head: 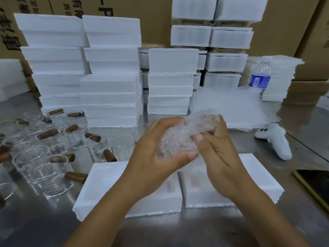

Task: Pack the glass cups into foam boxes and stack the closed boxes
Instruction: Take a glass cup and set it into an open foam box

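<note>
Far to the left of the hands, many glass cups [41,163] with brown handles stand and lie on the shiny counter [178,232]. Behind them, up and left of the hands, closed white boxes [110,86] sit in tall stacks. Just below the left hand lies the left half [99,189] of an open foam box, flat on the counter. The left hand [156,154] is above it, fingers curled round a bundle [183,136] of bubble wrap, thumb along its bottom edge. The bundle is up in the air between both hands. I cannot tell what is inside it. The right hand [219,152] grips the other side of the bundle, fingers bent over its top and thumb pressed on its front. Below the right hand lies the right half [258,175] of the foam box, touching the left half. Behind the right hand, flat sheets [235,106] of bubble wrap are piled on the counter. A water bottle [260,75] with a blue label stands behind the sheets. A white controller [276,141] lies to the right of the right hand. Farther right, a dark phone [313,182] lies at the edge of the view.
</note>
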Available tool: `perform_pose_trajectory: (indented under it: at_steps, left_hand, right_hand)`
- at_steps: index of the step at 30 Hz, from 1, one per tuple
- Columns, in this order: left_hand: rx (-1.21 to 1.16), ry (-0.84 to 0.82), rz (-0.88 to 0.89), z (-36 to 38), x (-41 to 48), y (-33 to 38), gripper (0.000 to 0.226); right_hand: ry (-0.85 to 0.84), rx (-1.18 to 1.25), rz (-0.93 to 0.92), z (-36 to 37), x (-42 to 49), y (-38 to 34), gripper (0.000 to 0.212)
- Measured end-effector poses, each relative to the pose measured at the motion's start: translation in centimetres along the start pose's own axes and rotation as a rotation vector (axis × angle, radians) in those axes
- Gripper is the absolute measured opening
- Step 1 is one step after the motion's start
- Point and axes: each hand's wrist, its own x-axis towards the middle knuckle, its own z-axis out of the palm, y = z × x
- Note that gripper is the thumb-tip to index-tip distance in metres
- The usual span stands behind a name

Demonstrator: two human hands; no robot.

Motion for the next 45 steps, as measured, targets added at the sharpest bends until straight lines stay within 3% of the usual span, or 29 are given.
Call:
perform_pose_trajectory:
  at_steps: [3,7,11,17,21,25,32,37,39,42,45]
  left_hand:
    - [0.016,0.017,-0.012,0.1,0.1,-0.1,0.041]
    - [-0.02,0.074,-0.05,-0.2,0.1,-0.2,0.036]
    - [-0.016,0.061,-0.066,-0.1,0.1,-0.2,0.026]
    - [-0.081,0.025,-0.113,0.1,0.0,-0.3,0.05]
    - [-0.129,0.056,-0.153,0.1,0.1,-0.2,0.063]
    - [-0.038,0.084,-0.121,0.1,0.0,-0.2,0.072]
    - [0.196,0.076,0.079,0.4,0.0,-0.3,0.072]
    - [0.264,0.102,0.168,0.4,-0.1,-0.2,0.064]
    - [0.288,0.092,0.179,0.4,-0.1,-0.2,0.063]
    - [0.219,0.086,0.143,0.1,0.1,-0.2,0.057]
    - [-0.091,0.075,-0.036,-0.2,0.2,-0.2,0.043]
  right_hand:
    - [0.096,-0.066,-0.057,0.1,0.0,-0.3,0.029]
    - [0.284,-0.166,-0.227,0.0,0.0,-0.3,0.009]
    - [0.267,-0.125,-0.236,0.1,-0.1,-0.5,0.022]
    - [0.201,-0.144,-0.206,1.1,-0.5,-1.0,0.025]
    - [0.317,-0.255,-0.153,1.6,-0.7,-1.0,0.023]
    - [0.363,-0.138,-0.022,1.6,-0.7,-1.3,0.012]
    - [0.216,-0.173,0.131,1.3,-0.6,-0.8,0.018]
    - [0.077,-0.288,0.073,1.3,-0.7,-0.2,0.05]
    - [0.03,-0.306,0.073,1.1,-0.6,-0.3,0.052]
    - [0.039,-0.13,0.13,0.6,-0.2,-0.8,0.034]
    - [0.233,0.138,0.149,-0.4,0.4,-1.2,0.028]
